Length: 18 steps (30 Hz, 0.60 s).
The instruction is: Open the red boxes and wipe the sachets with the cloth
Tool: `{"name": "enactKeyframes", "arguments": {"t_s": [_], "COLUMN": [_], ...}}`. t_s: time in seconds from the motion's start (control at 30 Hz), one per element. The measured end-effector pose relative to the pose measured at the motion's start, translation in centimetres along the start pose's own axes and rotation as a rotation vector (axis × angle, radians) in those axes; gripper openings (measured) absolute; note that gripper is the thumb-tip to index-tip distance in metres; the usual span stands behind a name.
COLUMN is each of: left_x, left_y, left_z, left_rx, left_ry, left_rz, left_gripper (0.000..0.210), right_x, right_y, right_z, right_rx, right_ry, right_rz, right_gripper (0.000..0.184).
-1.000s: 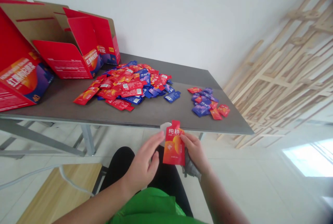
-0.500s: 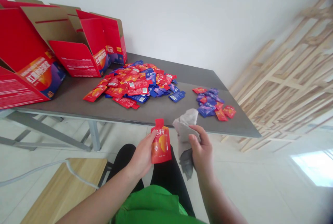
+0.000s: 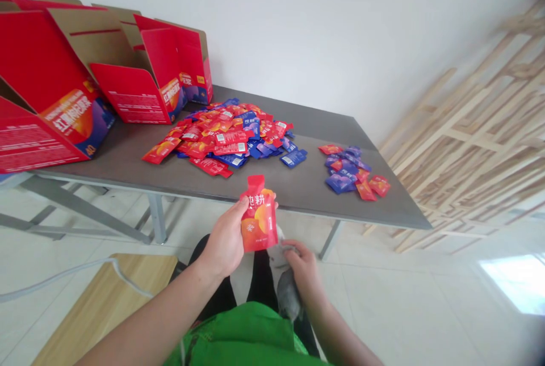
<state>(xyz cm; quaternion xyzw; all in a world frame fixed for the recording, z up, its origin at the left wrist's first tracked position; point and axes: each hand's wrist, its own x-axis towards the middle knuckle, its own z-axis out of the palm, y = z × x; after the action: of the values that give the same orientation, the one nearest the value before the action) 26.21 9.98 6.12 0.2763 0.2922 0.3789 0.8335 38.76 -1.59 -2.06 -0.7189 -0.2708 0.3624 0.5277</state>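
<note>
My left hand [image 3: 225, 238] is closed on a red spouted-shape pouch [image 3: 259, 221] with orange fruit printed on it, held upright in front of the table's near edge. Lower down, over my right thigh, my right hand [image 3: 304, 269] grips a grey and whitish cloth [image 3: 289, 292], partly hidden behind the pouch and the fingers. Beyond the pouch, a large heap of red and blue pouches [image 3: 230, 136] lies on the grey table [image 3: 204, 193]. A smaller group of red and purple-blue pouches [image 3: 347, 176] rests near the table's right end.
Open red cartons [image 3: 128, 93] stand along the table's left side against the white wall. A wooden lattice [image 3: 468, 139] leans at the right. A wooden-topped stool [image 3: 110, 298] with a pale cable [image 3: 128, 286] across it is at the lower left.
The pouch in my left hand has come up and slightly left. My right hand has dropped with the cloth, down and left toward my lap. The view has shifted a little.
</note>
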Motion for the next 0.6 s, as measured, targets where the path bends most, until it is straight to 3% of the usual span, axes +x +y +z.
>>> {"name": "enactKeyframes", "arguments": {"t_s": [0.07,0.17,0.23,0.3,0.37,0.43,0.53,0.6], "left_x": [0.0,0.1,0.2,0.4,0.8,1.1,1.3,1.2], "left_y": [-0.8,-2.7,-3.5,-3.3,-2.5,-1.6,-1.3,-2.1], "left_z": [-0.2,-0.2,0.2,0.6,0.7,0.4,-0.3,-0.5], "left_rx": [0.04,0.086,0.074,0.042,0.012,-0.018,-0.056,-0.058], "left_ry": [0.02,0.014,-0.026,-0.045,-0.024,0.021,0.06,0.035], "left_rz": [-0.042,-0.043,-0.022,0.008,0.027,0.013,-0.095,-0.16], "left_gripper": [0.038,0.032,0.028,0.025,0.025,0.028,0.031,0.03], "right_x": [0.3,0.0,-0.6,-1.2,-1.4,-1.3,-0.4,0.4], "right_y": [-1.3,-3.9,-4.9,-4.8,-3.8,-2.5,-1.6,-2.1], "right_z": [-0.9,-1.0,-0.1,1.1,2.1,2.4,1.6,1.1], "right_rx": [0.148,0.154,0.056,-0.036,-0.108,-0.133,0.0,0.21], "right_ry": [0.157,0.296,0.191,-0.025,-0.217,-0.269,-0.108,0.005], "right_rz": [-0.063,-0.378,-0.565,-0.643,-0.585,-0.407,-0.134,-0.041], "right_gripper": [0.025,0.021,0.018,0.023,0.027,0.024,0.015,0.022]}}
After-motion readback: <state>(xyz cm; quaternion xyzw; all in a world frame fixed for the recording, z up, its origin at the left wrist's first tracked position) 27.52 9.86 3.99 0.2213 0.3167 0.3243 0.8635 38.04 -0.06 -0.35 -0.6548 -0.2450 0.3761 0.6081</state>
